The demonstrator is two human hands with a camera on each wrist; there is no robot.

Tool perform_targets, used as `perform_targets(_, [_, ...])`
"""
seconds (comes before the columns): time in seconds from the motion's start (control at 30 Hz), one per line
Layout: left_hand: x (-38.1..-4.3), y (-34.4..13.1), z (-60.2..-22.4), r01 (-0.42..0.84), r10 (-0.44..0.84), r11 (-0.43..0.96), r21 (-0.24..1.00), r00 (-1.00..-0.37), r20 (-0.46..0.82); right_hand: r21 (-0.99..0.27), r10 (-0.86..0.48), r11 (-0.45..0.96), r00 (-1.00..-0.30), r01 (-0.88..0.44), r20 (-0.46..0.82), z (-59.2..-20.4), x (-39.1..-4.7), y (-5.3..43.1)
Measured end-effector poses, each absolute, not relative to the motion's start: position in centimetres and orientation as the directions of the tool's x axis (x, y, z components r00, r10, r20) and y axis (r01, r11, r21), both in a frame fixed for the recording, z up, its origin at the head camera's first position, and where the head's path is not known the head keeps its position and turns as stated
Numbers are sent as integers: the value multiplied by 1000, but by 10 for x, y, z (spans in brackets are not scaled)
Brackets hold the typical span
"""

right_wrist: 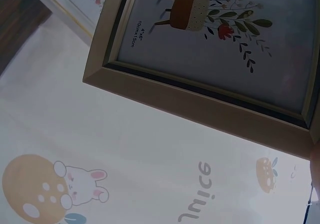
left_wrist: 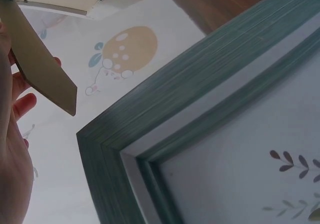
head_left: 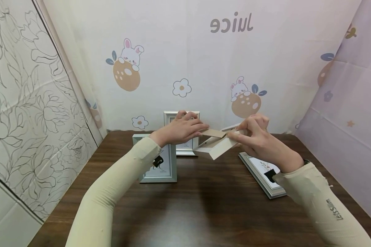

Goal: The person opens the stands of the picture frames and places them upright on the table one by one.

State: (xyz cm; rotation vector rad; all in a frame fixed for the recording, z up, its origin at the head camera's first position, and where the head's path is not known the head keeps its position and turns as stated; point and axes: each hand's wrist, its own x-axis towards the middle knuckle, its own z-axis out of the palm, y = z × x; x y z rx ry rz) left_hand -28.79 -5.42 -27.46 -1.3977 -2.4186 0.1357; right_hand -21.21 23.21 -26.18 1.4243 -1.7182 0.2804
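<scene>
A pale picture frame (head_left: 224, 148) is held up tilted above the table, its back toward the head camera. My right hand (head_left: 259, 139) grips it by its right side. With fingers and thumb, my left hand (head_left: 180, 129) pinches the tan support leg (head_left: 214, 133) that stands out from the frame's back. In the left wrist view the leg (left_wrist: 45, 64) angles away from the frame back (left_wrist: 85, 2). The frame's front, in the right wrist view, holds a flowerpot print (right_wrist: 200, 17) marked with a size.
A grey-green picture frame (head_left: 173, 168) stands upright beneath my left wrist. Behind it a silvery frame (head_left: 187, 152) stands near the printed curtain (head_left: 160, 68). Another frame (head_left: 259, 180) lies on the dark wooden table (head_left: 185, 212) below my right forearm.
</scene>
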Motion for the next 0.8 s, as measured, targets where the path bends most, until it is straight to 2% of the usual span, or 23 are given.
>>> perform_targets(0.3, [-287,-55,-272,808,846,520,-277,-444,294,353,-662,339,45,-872,748,-260,-214,231])
perform_targets(0.47, [-285,-59,-269,785,820,555,-273,-463,336,351,-645,361,40,-864,763,-259,-219,230])
perform_targets(0.6, [-281,-61,-267,771,791,582,-256,-465,397,320,-631,389,3,-864,776,-259,-223,230])
perform_targets(0.8, [-273,-60,-264,761,740,600,-247,-410,533,261,-598,432,-58,-864,799,-260,-231,230])
